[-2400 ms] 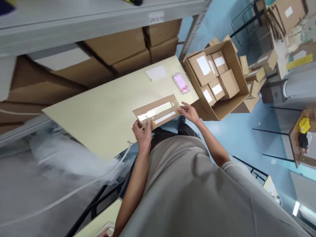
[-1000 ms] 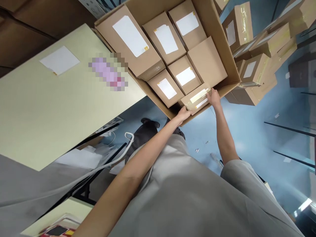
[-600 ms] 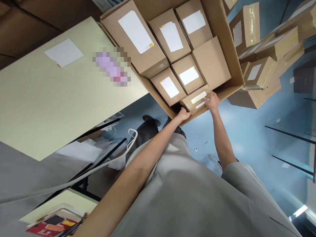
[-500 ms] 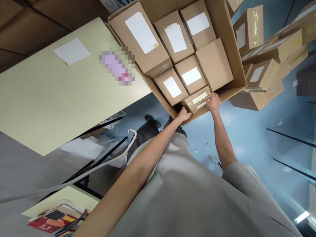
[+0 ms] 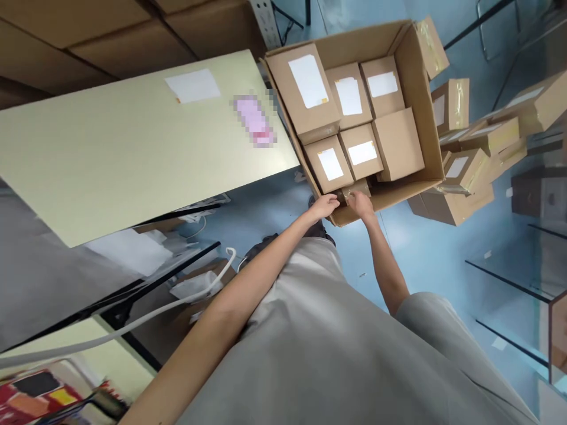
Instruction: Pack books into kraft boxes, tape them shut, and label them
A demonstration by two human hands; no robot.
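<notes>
A large open carton (image 5: 403,88) holds several cardboard boxes, most with white labels. At its near corner, a small taped cardboard box (image 5: 358,189) sits low and is partly covered by my hands. My left hand (image 5: 325,205) is at that box's left end, fingers bent inward over the carton's near-left edge. My right hand (image 5: 361,203) grips the box's near side with curled fingers. Just beyond them are a labelled box (image 5: 330,165) and another labelled box (image 5: 362,153). A plain box (image 5: 398,144) stands on the right, with a dark gap below it.
A pale table (image 5: 146,153) on the left bears a white sheet (image 5: 192,85) and a blurred pink item (image 5: 254,121). Taped boxes (image 5: 469,168) are piled right of the carton. A white hose (image 5: 168,307) curves along my left side. Large brown cartons (image 5: 88,35) stand behind the table.
The small box has gone down deeper into the carton's near corner, and my hands are closer together. My right hand has shifted left. The view has turned, so the carton appears further right and lower.
</notes>
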